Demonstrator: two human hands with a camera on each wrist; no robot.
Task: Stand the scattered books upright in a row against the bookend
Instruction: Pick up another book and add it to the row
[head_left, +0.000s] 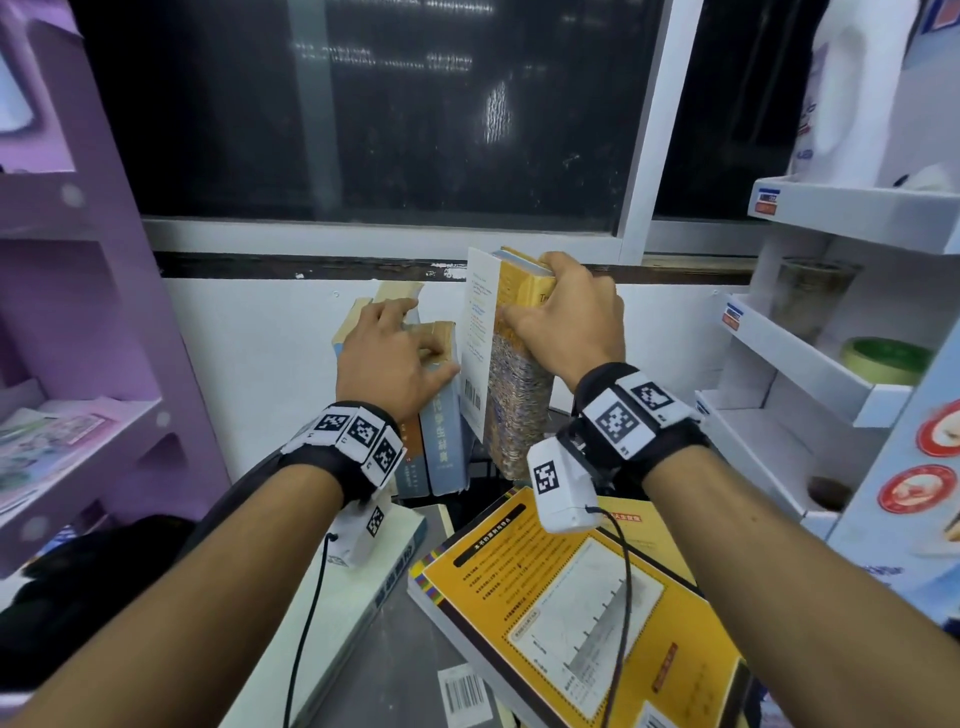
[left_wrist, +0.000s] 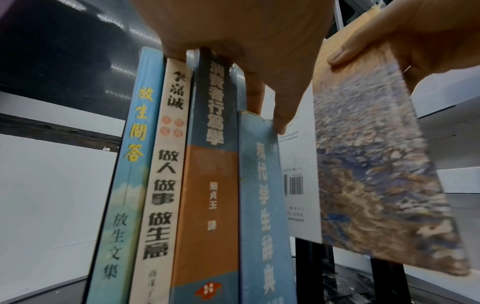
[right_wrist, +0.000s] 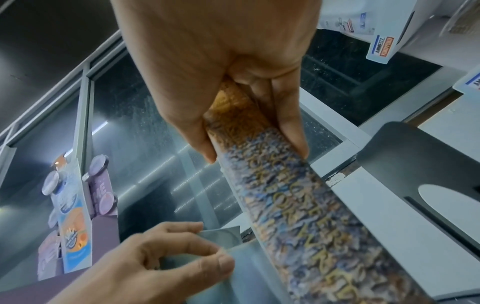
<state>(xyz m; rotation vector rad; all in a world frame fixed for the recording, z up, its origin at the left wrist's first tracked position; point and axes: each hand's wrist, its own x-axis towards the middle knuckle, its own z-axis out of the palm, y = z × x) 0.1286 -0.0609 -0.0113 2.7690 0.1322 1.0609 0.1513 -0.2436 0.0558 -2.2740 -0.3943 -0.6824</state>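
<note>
Books (left_wrist: 207, 164) stand upright in a row of four at the back of the desk, spines facing out; the left hand (head_left: 384, 358) rests on their top edges, fingers spread and loosely curled over them, steadying the row. Right hand (head_left: 563, 317) grasps a thick mottled book (head_left: 519, 395) by its upper end, thumb on one face and fingers on the other, held tilted just right of the row. Its white back cover (head_left: 480, 343) hangs loose. Black bookend (right_wrist: 420, 185) stands just right of this book.

Judgement: the step in hand is seating this book between row and bookend. Close the loose cover first, bring the book vertical, lower it squarely, then press the row together.

Legible writing: spines read 放生問答, 做人做事做生意 and 消費者行為學; the fourth, a worn blue spine (left_wrist: 265, 205), reads 现代学生辞典, the third-last character uncertain. Barcode (left_wrist: 293, 185) shows on the white cover. Yellow book (head_left: 587, 608) and white book (head_left: 363, 582) lie flat in front, text too small to read
</note>
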